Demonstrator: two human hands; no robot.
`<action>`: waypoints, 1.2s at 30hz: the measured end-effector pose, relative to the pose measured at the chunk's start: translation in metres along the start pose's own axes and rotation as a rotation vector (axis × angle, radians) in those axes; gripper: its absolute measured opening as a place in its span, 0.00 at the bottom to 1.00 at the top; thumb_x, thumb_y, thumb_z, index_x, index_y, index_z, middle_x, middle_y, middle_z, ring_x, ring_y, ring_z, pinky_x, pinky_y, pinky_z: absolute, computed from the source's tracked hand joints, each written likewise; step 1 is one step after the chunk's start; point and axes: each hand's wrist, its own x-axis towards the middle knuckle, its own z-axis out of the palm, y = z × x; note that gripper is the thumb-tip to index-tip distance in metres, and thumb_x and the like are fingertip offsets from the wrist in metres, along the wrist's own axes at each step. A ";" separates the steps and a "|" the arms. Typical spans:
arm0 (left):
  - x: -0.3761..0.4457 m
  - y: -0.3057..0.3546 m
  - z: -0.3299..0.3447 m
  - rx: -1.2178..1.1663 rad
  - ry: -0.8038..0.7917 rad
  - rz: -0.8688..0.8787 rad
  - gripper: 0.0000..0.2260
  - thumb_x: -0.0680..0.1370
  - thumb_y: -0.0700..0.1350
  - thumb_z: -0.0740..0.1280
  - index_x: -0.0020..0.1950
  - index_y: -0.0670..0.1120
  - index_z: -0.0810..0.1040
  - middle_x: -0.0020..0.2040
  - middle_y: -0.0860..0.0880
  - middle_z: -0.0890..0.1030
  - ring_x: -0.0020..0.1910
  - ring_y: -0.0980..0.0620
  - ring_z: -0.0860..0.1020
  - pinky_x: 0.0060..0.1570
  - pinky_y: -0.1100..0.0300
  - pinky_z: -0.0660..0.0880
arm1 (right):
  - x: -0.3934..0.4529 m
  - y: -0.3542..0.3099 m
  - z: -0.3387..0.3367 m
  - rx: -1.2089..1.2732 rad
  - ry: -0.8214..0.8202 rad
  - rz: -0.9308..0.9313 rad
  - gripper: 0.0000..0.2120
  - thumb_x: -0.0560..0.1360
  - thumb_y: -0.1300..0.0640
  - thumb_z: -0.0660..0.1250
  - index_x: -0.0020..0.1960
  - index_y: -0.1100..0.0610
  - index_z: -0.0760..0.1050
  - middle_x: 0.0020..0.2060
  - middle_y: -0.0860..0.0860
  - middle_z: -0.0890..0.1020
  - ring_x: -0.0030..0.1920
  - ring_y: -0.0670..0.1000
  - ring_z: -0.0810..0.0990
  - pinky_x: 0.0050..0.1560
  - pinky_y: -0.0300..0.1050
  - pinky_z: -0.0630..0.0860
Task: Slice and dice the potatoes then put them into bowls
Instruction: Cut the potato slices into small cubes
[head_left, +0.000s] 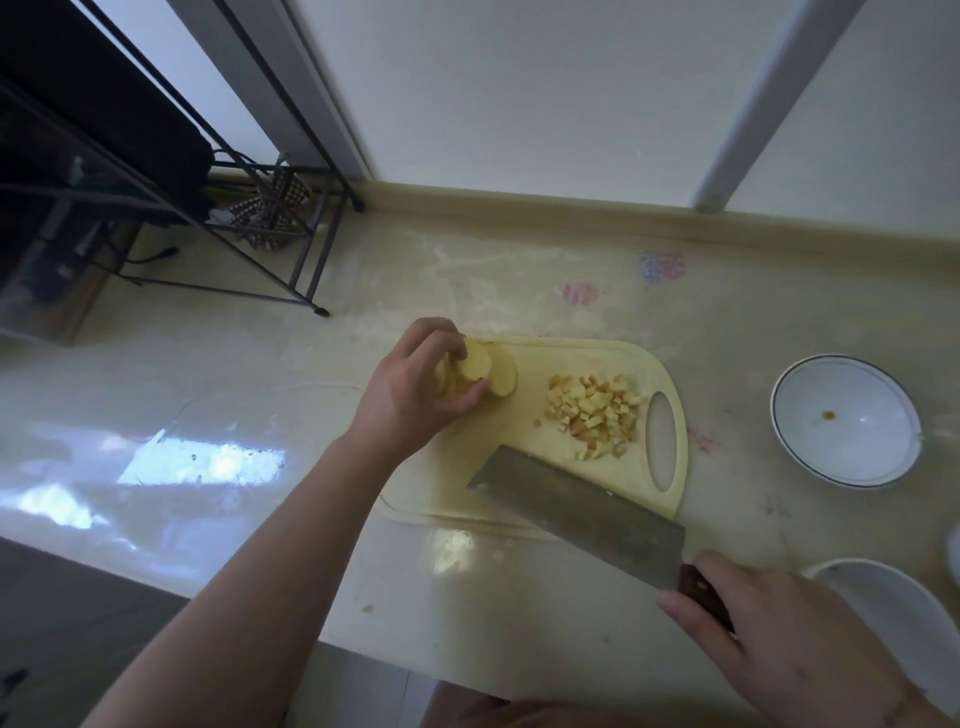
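**Slices gathered, cleaver held aside**

Your left hand (415, 387) curls its fingers and thumb around a stack of pale round potato slices (480, 371) at the far left corner of the cream plastic cutting board (452, 467). Near the board's handle hole lies a heap of small yellow potato cubes (595, 410). Your right hand (795, 639) grips the dark handle of the wide steel cleaver (576, 506), its blade lying across the board's near edge. A white dark-rimmed bowl (847, 421) sits to the right on the counter, another white bowl (893, 613) beside your right hand.
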 end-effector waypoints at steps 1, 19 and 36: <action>-0.004 0.001 -0.004 0.007 0.054 -0.013 0.16 0.70 0.46 0.80 0.48 0.38 0.78 0.53 0.44 0.78 0.49 0.54 0.76 0.46 0.73 0.73 | 0.000 0.001 0.002 0.083 0.014 0.005 0.40 0.55 0.21 0.19 0.40 0.43 0.59 0.34 0.44 0.76 0.42 0.45 0.80 0.40 0.43 0.75; -0.112 0.046 0.047 -0.112 0.109 -0.198 0.15 0.73 0.54 0.76 0.49 0.46 0.77 0.56 0.52 0.74 0.54 0.51 0.77 0.58 0.69 0.72 | 0.017 -0.013 -0.015 1.154 -0.292 0.357 0.28 0.61 0.27 0.60 0.34 0.54 0.68 0.27 0.55 0.61 0.24 0.48 0.55 0.27 0.40 0.52; -0.109 0.063 0.068 -0.015 -0.006 0.040 0.02 0.78 0.40 0.74 0.49 0.41 0.84 0.53 0.45 0.82 0.52 0.45 0.77 0.57 0.54 0.75 | 0.004 -0.033 0.011 0.660 -0.119 0.177 0.41 0.60 0.16 0.40 0.35 0.53 0.66 0.28 0.50 0.76 0.28 0.47 0.73 0.34 0.43 0.70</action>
